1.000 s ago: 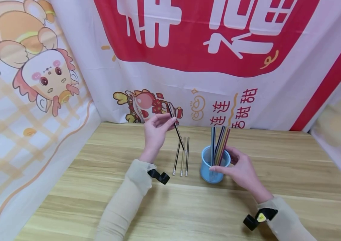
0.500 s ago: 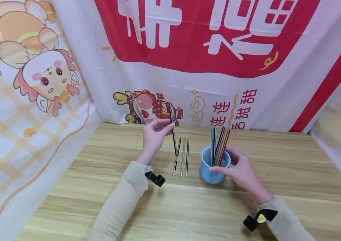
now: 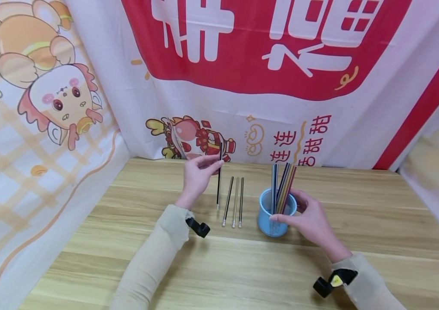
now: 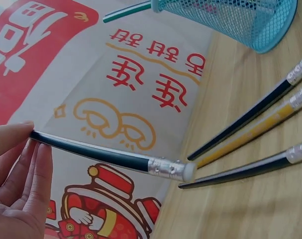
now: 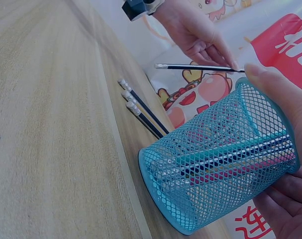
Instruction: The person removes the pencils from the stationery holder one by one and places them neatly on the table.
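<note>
My left hand [image 3: 197, 175] pinches a dark pencil [image 4: 96, 152] near its far end between thumb and fingers. Its silver ferrule and white eraser point down, just left of a row of three pencils on the table. In that row, a yellow pencil [image 3: 236, 202] lies between two black ones, a left black pencil [image 3: 227, 202] and a right black pencil [image 3: 241, 202], erasers toward me. My right hand [image 3: 314, 217] holds the blue mesh pencil cup [image 5: 215, 164] from its right side, thumb across the near rim. Several coloured pencils [image 3: 287, 187] stand in the cup, leaning right.
The wooden table [image 3: 242, 271] runs back to a white curtain [image 3: 250, 103] with a red print, close behind the left hand. Another printed cloth [image 3: 48, 181] borders the left side. Each wrist wears a black camera, the left camera [image 3: 200, 228] and the right camera [image 3: 324, 284].
My left hand has shifted slightly left and down. The pencil in it has swung from slanting over the row to nearly upright, left of the row. My right hand stays on the cup.
</note>
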